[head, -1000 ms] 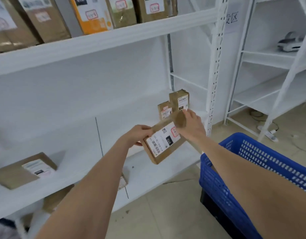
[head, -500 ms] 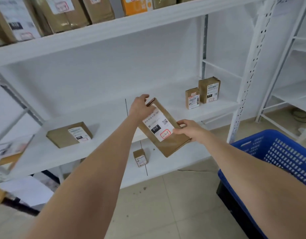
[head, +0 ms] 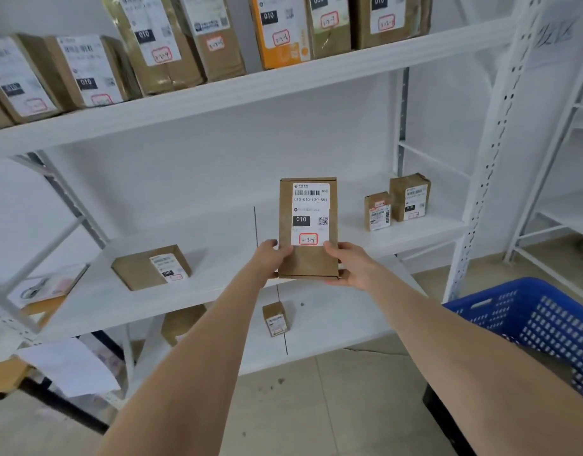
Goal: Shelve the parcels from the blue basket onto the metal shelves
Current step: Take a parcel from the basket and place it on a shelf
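I hold a flat brown cardboard parcel [head: 308, 225] upright in front of the middle metal shelf [head: 224, 258], its white label facing me. My left hand [head: 273, 258] grips its lower left edge, thumb on the front. My right hand [head: 347, 264] grips the lower right corner, fingers under the bottom edge. The blue basket [head: 530, 320] stands on the floor at the lower right, beyond my right forearm; its contents are hidden.
On the middle shelf a flat parcel [head: 152, 267] lies at the left and two small boxes [head: 397, 202] stand at the right. Several labelled parcels [head: 217, 37] fill the top shelf. A small box [head: 276, 319] sits on the lower shelf. A white upright post [head: 481, 192] borders the right.
The parcel has turned from tilted to upright with its label square to me, and both hands have shifted to its lower edge. The view has moved closer to the shelves.
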Demonstrator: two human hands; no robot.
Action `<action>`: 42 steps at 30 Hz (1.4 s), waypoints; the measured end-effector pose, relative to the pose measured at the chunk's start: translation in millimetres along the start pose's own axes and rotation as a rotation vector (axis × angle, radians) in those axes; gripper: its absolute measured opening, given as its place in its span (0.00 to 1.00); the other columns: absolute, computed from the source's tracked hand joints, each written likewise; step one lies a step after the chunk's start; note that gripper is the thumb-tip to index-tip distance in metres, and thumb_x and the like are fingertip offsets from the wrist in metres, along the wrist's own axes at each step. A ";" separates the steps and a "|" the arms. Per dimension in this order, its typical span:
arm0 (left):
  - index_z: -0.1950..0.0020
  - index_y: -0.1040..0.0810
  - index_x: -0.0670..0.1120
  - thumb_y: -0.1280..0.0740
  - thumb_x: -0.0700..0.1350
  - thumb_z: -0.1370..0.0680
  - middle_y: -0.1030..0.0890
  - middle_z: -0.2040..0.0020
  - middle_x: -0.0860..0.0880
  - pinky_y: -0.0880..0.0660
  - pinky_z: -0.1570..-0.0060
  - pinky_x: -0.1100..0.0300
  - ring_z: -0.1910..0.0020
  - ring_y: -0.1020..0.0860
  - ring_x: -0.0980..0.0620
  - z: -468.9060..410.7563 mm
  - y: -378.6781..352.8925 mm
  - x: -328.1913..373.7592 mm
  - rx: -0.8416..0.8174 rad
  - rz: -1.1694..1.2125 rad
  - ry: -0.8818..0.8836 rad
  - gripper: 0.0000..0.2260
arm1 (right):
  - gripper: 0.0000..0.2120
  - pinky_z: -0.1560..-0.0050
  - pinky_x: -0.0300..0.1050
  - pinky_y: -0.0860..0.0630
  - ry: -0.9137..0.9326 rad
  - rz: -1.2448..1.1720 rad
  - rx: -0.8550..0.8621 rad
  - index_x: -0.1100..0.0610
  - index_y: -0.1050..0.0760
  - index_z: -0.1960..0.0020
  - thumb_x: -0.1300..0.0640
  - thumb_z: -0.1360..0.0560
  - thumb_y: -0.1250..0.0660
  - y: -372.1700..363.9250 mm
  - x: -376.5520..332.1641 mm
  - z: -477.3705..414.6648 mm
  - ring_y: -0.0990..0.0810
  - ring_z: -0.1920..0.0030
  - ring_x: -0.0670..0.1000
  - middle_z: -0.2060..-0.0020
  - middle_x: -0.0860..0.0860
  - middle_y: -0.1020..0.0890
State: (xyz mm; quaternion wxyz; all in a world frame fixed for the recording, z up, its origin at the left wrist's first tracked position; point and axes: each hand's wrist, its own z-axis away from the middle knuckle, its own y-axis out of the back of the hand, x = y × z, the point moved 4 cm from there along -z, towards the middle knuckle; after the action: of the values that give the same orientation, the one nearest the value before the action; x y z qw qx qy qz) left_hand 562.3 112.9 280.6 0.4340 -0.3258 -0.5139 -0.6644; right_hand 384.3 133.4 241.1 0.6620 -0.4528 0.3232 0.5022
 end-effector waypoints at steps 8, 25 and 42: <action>0.28 0.35 0.46 0.35 0.43 0.21 0.24 0.37 0.42 0.24 0.45 0.47 0.46 0.23 0.44 11.0 18.0 -15.3 0.028 -0.004 0.006 0.21 | 0.19 0.41 0.59 0.25 -0.039 0.132 -0.038 0.55 0.29 0.37 0.50 0.23 0.31 -13.9 11.9 -6.5 0.22 0.46 0.58 0.47 0.53 0.22; 0.38 0.26 0.37 0.39 0.34 0.24 0.22 0.41 0.39 0.24 0.42 0.46 0.42 0.23 0.40 1.3 150.6 -95.8 0.252 -0.123 0.096 0.15 | 0.27 0.49 0.56 0.20 0.024 0.337 -0.165 0.56 0.31 0.34 0.69 0.29 0.28 -162.7 41.8 -30.9 0.17 0.56 0.56 0.56 0.53 0.18; 0.44 0.24 0.36 0.35 0.39 0.24 0.21 0.45 0.38 0.21 0.47 0.47 0.48 0.23 0.41 -99.6 416.8 -199.9 0.294 -0.142 0.130 0.10 | 0.28 0.46 0.54 0.20 0.082 0.419 -0.069 0.54 0.28 0.39 0.68 0.34 0.24 -445.9 102.9 -139.6 0.18 0.47 0.55 0.49 0.55 0.17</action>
State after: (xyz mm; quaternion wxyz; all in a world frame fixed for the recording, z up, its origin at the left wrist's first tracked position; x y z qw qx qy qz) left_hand 1025.7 25.4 245.8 0.4615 -0.1780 -0.5981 -0.6305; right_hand 844.5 4.5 219.6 0.5136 -0.4179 0.4196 0.6209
